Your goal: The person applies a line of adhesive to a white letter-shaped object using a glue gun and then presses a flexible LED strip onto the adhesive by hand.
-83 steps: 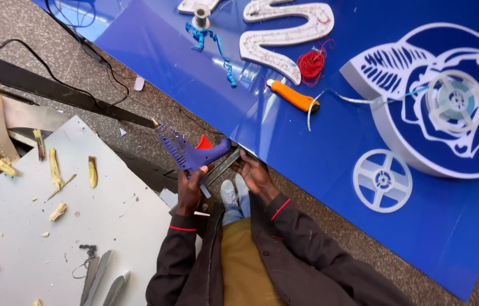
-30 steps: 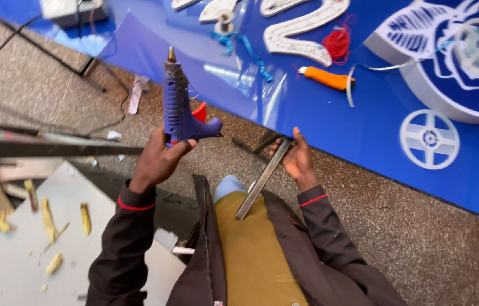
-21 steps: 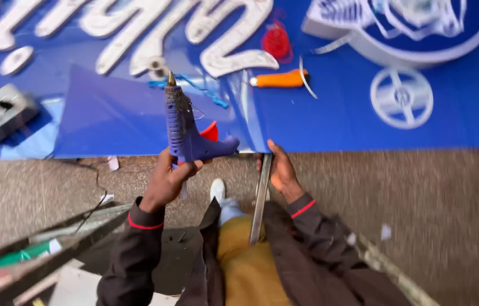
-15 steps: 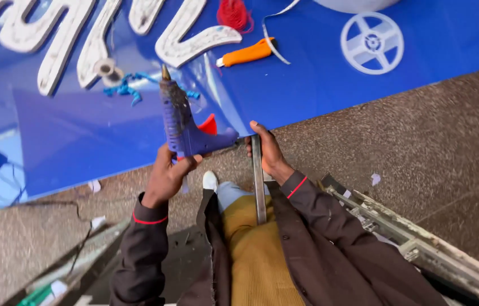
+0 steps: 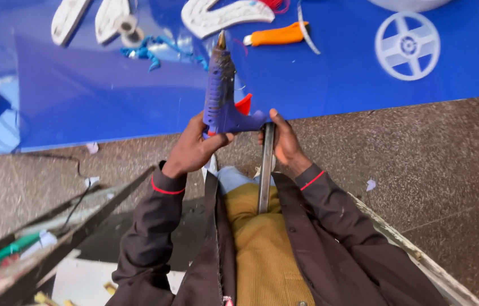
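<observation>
Overhead, looking straight down past the person's chest and dark jacket sleeves. Left hand (image 5: 194, 150) wrapped tight around the grip of a blue glue gun (image 5: 221, 93), thumb across the handle. Gun held above the near edge of the blue board (image 5: 330, 85), nozzle aimed away from the body toward the board's far side; red trigger visible on its right face.

Right hand (image 5: 283, 140) closed around the upper end of a metal strip (image 5: 265, 167), a long flat grey bar. The strip runs from the hand back toward the person, lying over the mustard-coloured front of the clothing. Its top end sits just beside the base of the gun's handle; whether the two touch cannot be told. The hands are near each other, both at the board's near edge, over the stone floor (image 5: 432, 153).

On the board, well beyond the gun: orange-handled cutter (image 5: 276, 35) near the far edge, white wheel-shaped cutout (image 5: 407, 45) toward the far right, white curved letter pieces (image 5: 222, 14) and a tangle of blue scraps (image 5: 151, 51) left of the nozzle. Small roll of tape (image 5: 127, 25) by the far-left letters.

Dark metal bars (image 5: 81, 226) cross the lower left, off the board.
</observation>
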